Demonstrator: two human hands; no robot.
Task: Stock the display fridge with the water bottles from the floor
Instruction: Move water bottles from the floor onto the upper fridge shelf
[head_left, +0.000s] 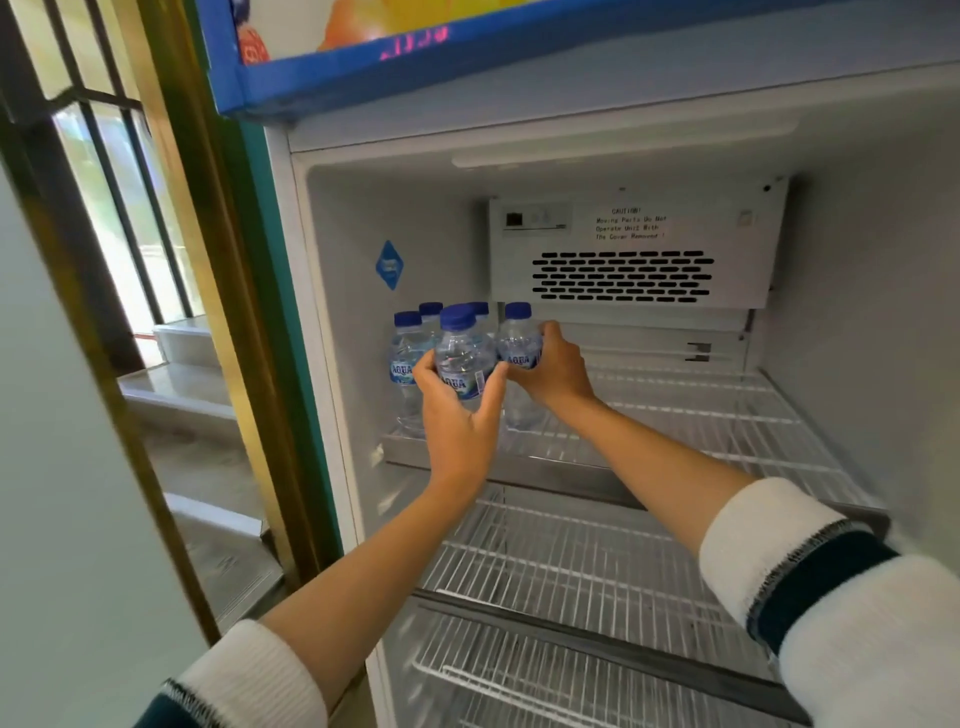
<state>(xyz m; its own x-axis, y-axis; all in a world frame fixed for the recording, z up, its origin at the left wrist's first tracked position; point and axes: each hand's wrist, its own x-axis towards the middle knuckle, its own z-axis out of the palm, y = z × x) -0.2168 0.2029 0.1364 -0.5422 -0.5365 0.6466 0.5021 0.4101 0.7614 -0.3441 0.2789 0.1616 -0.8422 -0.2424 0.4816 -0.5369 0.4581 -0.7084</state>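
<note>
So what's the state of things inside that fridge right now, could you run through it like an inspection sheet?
Surface: top wire shelf of the open fridge, mostly bare; two lower wire shelves bare where visible.
Job's things: five blue-capped water bottles clustered at the shelf's left end, including the front bottle and the bottle beside it.
Clutter: nothing seen.
Grips: left hand closed round the front bottle; right hand closed round the bottle beside it.
Cables: nothing seen.
Surroundings: vent panel with caution label on the back wall; barred window and steps to the left.

barred window (122, 218) stood at left, gold door frame (197, 291) beside it, pale steps (182, 374) lay beyond, grey wall (67, 467) nearest
</note>
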